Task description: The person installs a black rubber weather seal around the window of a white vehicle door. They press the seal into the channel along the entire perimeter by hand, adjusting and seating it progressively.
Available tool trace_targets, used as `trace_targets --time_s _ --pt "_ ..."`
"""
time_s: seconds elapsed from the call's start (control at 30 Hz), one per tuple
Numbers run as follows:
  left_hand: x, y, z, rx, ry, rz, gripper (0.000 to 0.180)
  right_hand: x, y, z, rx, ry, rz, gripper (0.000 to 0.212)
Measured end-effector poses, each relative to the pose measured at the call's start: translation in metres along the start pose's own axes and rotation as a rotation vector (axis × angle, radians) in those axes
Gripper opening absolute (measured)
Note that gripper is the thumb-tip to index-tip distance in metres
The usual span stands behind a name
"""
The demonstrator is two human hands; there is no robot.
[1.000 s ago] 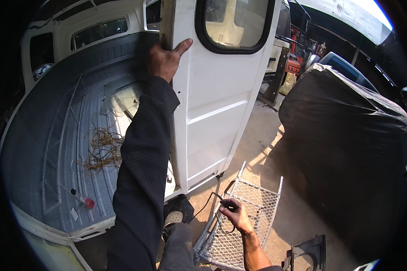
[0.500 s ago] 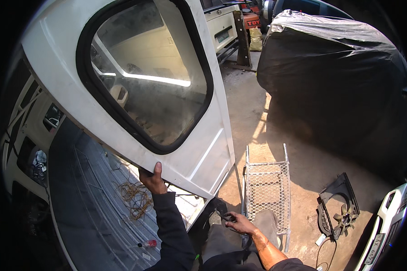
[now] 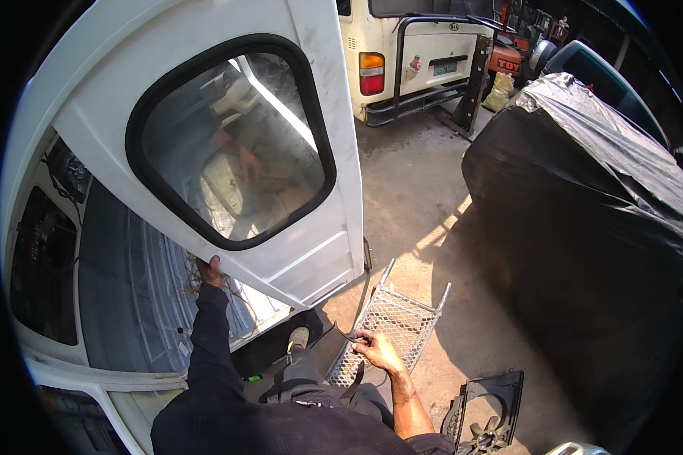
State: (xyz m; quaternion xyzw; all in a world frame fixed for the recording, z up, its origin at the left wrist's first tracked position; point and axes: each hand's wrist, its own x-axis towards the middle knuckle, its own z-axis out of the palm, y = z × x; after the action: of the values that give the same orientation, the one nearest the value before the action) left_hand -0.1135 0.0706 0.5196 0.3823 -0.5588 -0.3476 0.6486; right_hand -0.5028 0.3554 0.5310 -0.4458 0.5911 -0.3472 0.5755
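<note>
My left hand [image 3: 211, 271] grips the lower left edge of a white vehicle door [image 3: 311, 265], its thumb showing and its other fingers partly hidden. The door stands swung out from the vehicle and has a dusty window [image 3: 235, 152] in a thick black rubber seal. My right hand [image 3: 379, 353] is closed on a thin dark strip [image 3: 340, 332], below the door's bottom corner and above a silver mesh step [image 3: 402, 315]. What the strip is made of, I cannot tell.
Inside the vehicle is a ribbed grey floor [image 3: 140, 265]. A black fan shroud with a fan [image 3: 487, 406] lies on the concrete at the lower right. A dark-covered bulky shape [image 3: 569, 212] stands on the right. Behind is a cream van [image 3: 402, 57] with a black bumper bar.
My view has turned, showing more of the cream van. My left hand stays on the door's edge, and my right hand, still on the dark strip, is now over the mesh step.
</note>
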Motion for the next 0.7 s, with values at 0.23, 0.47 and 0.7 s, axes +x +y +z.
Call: trace_targets --time_s 0.23,0.47,0.7 --pt "-0.016 0.025 0.015 -0.117 0.014 -0.31 0.085 -0.015 -0.047 -0.082 -0.149 0.09 -0.038 0.026" --pt "-0.022 0.05 0.032 -0.026 0.142 -0.266 0.09 0.007 -0.095 -0.1 -0.345 -0.194 -0.179 0.024" --pt "-0.068 0.133 0.126 0.309 0.637 -0.293 0.056 0.028 -0.199 -0.105 -0.528 -0.513 -0.444 0.023"
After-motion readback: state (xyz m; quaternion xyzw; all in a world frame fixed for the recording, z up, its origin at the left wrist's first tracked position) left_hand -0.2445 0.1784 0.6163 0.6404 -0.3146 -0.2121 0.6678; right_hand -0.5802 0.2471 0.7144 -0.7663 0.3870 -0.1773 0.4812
